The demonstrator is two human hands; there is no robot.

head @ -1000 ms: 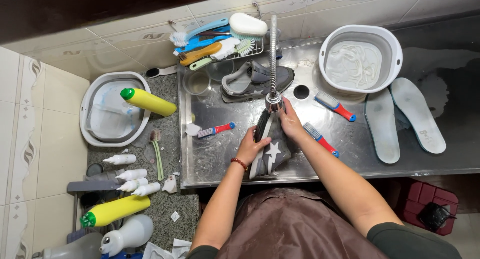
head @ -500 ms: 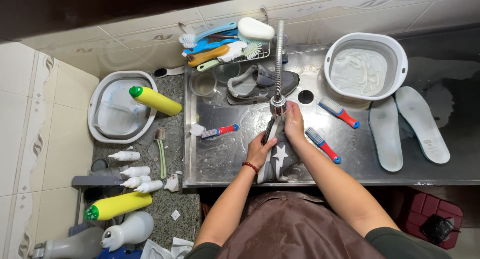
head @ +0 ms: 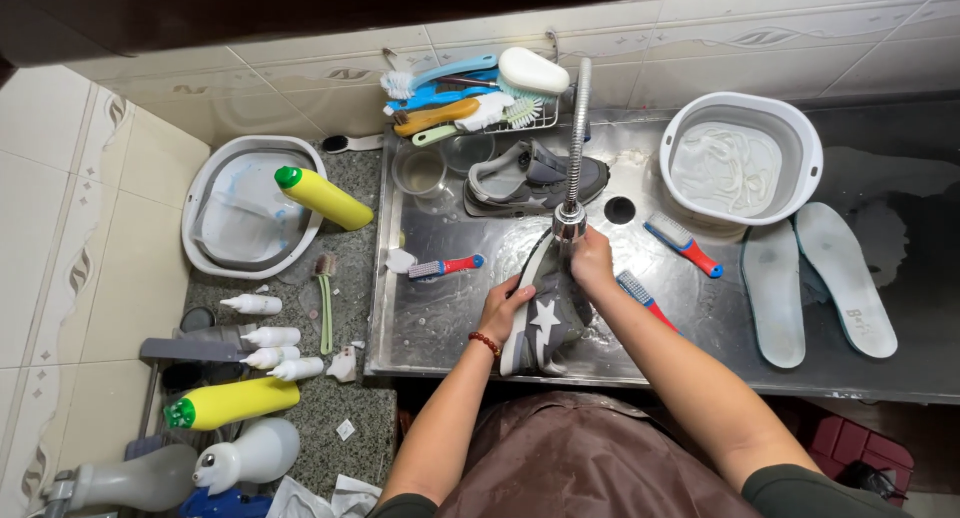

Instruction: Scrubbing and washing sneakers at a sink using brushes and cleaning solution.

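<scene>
Pointing toe-up toward faucet [head: 571,221], sneaker [head: 541,313]

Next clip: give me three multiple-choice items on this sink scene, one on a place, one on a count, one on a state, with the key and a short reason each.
1. Where is the grey shoe with the white star?
A. in the white basin
B. under the faucet head, in both hands
C. on the granite counter

2. How many loose insoles lie right of the sink?
A. one
B. two
C. four

3. What holds the shoe?
A. nothing
B. the right hand alone
C. the left hand and right hand

Key: B, it sits below the faucet head; B, a pair lies side by side; C, both hands grip it.
</scene>
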